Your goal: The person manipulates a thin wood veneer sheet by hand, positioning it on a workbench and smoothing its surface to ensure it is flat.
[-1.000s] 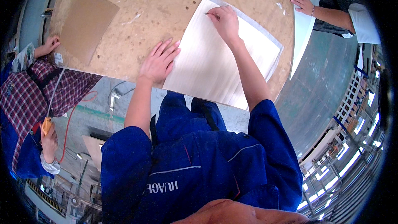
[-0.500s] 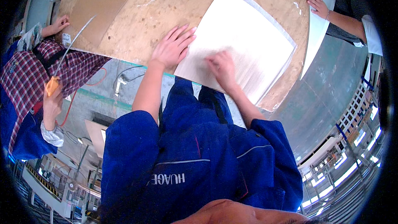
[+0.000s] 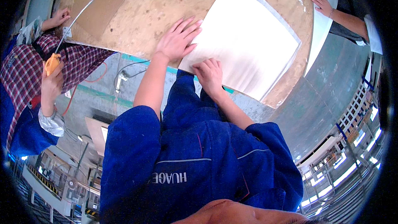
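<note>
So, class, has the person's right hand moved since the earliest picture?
Yes. Judged against the table, the right hand has come toward the person, from the pale sheet's far end to its near edge.

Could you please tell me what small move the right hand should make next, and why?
Probably lift the right hand off the pale sheet: it is at the near edge, while the left hand lies spread at the left edge.

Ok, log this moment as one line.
Pale sheet: on table | Left hand: spread at sheet's left edge | Right hand: half-curled at sheet's near-left corner, grip unclear
</note>
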`<move>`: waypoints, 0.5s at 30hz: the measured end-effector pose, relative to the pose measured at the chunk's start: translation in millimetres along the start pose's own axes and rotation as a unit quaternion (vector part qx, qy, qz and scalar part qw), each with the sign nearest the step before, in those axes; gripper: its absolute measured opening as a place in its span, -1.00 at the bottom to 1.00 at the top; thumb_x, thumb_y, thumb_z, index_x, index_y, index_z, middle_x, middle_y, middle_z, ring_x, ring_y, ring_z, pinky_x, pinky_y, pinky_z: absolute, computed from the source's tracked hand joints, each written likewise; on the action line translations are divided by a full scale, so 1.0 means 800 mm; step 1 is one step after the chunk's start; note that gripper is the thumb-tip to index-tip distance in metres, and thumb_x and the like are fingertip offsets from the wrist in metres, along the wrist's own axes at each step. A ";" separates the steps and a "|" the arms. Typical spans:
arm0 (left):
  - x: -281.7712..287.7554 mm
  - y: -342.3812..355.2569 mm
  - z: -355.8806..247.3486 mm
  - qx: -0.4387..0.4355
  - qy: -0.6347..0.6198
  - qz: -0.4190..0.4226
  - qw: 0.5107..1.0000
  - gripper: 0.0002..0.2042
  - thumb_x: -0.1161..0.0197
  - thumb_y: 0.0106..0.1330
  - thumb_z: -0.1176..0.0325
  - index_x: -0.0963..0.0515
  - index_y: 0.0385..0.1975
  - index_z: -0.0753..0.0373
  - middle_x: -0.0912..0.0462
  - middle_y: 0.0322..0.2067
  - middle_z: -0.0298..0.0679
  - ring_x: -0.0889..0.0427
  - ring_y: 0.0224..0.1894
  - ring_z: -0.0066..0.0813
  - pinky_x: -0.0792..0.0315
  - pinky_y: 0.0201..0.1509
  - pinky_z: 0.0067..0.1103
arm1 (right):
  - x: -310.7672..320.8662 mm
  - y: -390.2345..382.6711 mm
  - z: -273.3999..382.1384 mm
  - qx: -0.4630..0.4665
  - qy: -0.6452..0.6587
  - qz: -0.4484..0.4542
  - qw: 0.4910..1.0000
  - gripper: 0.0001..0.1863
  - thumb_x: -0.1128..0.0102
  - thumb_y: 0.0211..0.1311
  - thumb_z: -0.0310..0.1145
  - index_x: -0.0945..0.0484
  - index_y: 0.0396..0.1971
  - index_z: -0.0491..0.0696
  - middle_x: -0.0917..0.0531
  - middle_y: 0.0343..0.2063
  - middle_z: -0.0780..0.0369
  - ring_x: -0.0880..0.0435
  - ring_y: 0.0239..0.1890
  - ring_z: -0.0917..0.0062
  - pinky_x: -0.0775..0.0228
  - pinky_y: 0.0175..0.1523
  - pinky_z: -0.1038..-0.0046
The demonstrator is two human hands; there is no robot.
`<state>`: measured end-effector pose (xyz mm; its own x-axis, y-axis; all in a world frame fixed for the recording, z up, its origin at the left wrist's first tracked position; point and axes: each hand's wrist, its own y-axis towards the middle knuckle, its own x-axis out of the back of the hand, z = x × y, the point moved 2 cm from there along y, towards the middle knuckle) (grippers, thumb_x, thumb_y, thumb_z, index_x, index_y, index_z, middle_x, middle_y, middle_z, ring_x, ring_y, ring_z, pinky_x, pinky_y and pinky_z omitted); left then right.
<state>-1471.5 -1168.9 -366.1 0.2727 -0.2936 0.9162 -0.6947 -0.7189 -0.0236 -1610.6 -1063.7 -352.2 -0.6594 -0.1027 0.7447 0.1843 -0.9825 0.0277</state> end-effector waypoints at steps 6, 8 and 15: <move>-0.003 0.000 0.001 -0.003 0.007 -0.009 1.000 -0.49 -0.08 0.11 0.12 -0.28 0.10 0.09 -0.10 0.24 -0.39 -0.04 0.27 -0.37 0.07 0.33 -0.39 | -0.004 0.002 0.002 0.002 -0.038 -0.002 0.999 -0.89 -0.25 -0.18 -0.38 -0.51 -0.57 0.04 -0.45 -0.60 0.34 -0.43 -0.39 0.49 -0.17 -0.23 0.43; -0.006 -0.001 0.002 -0.002 0.009 -0.012 1.000 -0.49 -0.08 0.10 0.12 -0.29 0.09 0.09 -0.11 0.23 -0.38 -0.05 0.27 -0.36 0.06 0.33 -0.39 | -0.005 0.003 -0.003 -0.018 -0.054 -0.028 0.998 -0.89 -0.25 -0.18 -0.37 -0.51 -0.57 0.05 -0.45 -0.60 0.34 -0.43 -0.40 0.49 -0.17 -0.23 0.43; -0.005 0.000 0.004 -0.010 0.000 -0.019 1.000 -0.48 -0.09 0.09 0.11 -0.29 0.09 0.09 -0.12 0.23 -0.39 -0.05 0.27 -0.36 0.07 0.33 -0.39 | -0.007 0.002 0.001 0.020 -0.034 -0.003 0.999 -0.89 -0.24 -0.18 -0.37 -0.50 -0.59 0.05 -0.47 -0.59 0.35 -0.43 -0.39 0.50 -0.17 -0.24 0.43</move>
<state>-1470.8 -1169.5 -371.1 0.3002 -0.2666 0.9159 -0.6966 -0.7172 0.0196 -1606.3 -1064.4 -355.7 -0.6095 -0.0837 0.7884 0.2097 -0.9760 0.0585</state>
